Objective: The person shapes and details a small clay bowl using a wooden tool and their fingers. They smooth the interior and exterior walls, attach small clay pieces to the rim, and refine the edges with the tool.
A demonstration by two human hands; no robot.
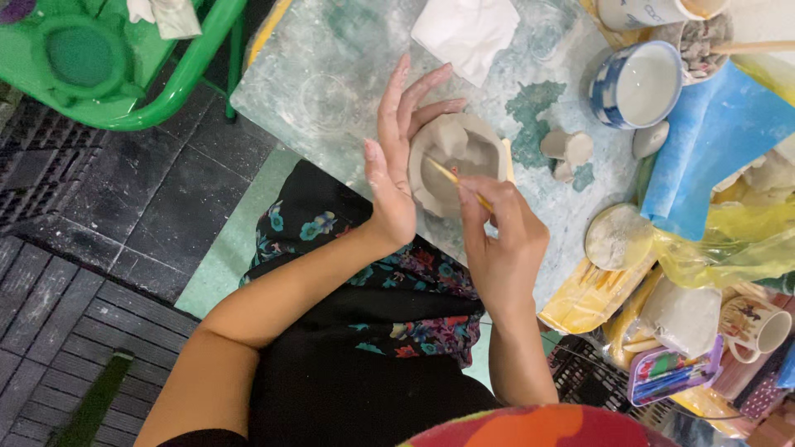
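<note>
1. Pinching a thin wooden stick (462,184) between thumb and fingertips, the right hand (501,240) is closed on it like a pen, so I am getting fine control of the tip inside the clay
2. I am cradling the grey clay bowl (454,161) against the left hand (396,157); palm and fingers are spread behind its wall, open rather than clamped, bracing it against the stick's push
3. I am keeping the bowl at the near edge of the stained work board (331,91), just above my lap
4. Both forearms are angling in from below, wrists bent toward each other
5. Small clay lumps (566,151) are lying just beyond, a blue-and-white cup (636,83) and blue cloth (712,132) farther right, a white rag (468,31) at the top
</note>
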